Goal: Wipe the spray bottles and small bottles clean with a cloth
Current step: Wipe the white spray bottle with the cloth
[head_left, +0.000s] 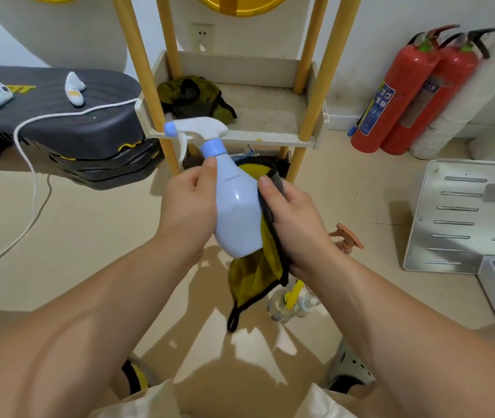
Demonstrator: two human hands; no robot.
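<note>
A pale blue spray bottle (235, 206) with a white trigger head hangs tilted in the air in front of the shelf. My left hand (189, 200) grips its left side near the neck. My right hand (291, 218) holds a yellow and grey cloth (255, 273) with black edging against the bottle's right side; the cloth's lower end hangs loose below the bottle. On the floor under my right wrist stands a clear spray bottle (282, 303) with an orange trigger head (347, 236) and a yellow tube, partly hidden. A small clear bottle (306, 306) stands beside it.
A cream shelf unit (270, 137) with yellow wooden posts stands ahead, a dark green cloth (195, 96) on its tray. Two red fire extinguishers (406, 95) lean at the right wall. A perforated metal panel (463, 218) lies right; dark stacked equipment (83, 137) with a white cable left.
</note>
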